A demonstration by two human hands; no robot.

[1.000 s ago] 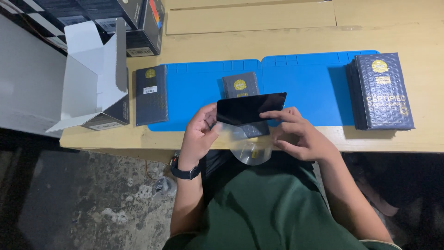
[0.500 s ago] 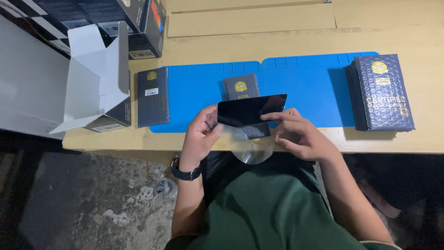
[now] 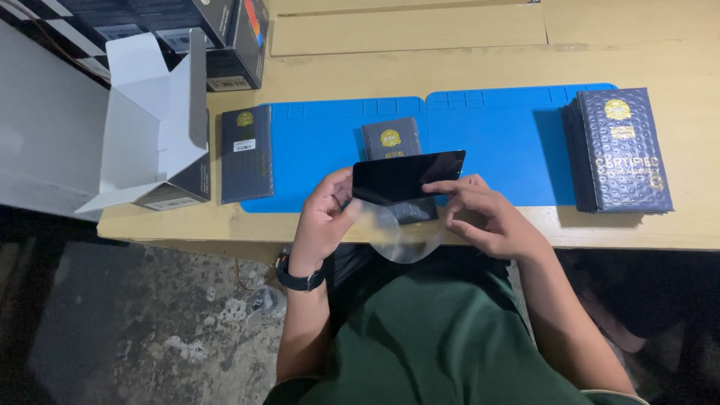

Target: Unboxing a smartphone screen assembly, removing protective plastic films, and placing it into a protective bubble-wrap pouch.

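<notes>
One black phone [image 3: 405,178] sits between both hands: left hand [image 3: 324,217] grips its left end, right hand [image 3: 487,217] pinches the right edge. One clear film [image 3: 401,238] hangs beneath; two blue mats [image 3: 517,142] on the table [image 3: 420,60].

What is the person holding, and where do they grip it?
A black glossy panel: the left hand grips its left end, the right hand touches its right edge.

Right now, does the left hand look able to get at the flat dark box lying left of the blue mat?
Probably yes. The way from the left hand to the flat dark box is open tabletop, but that hand holds the black phone and must release it first.
</notes>
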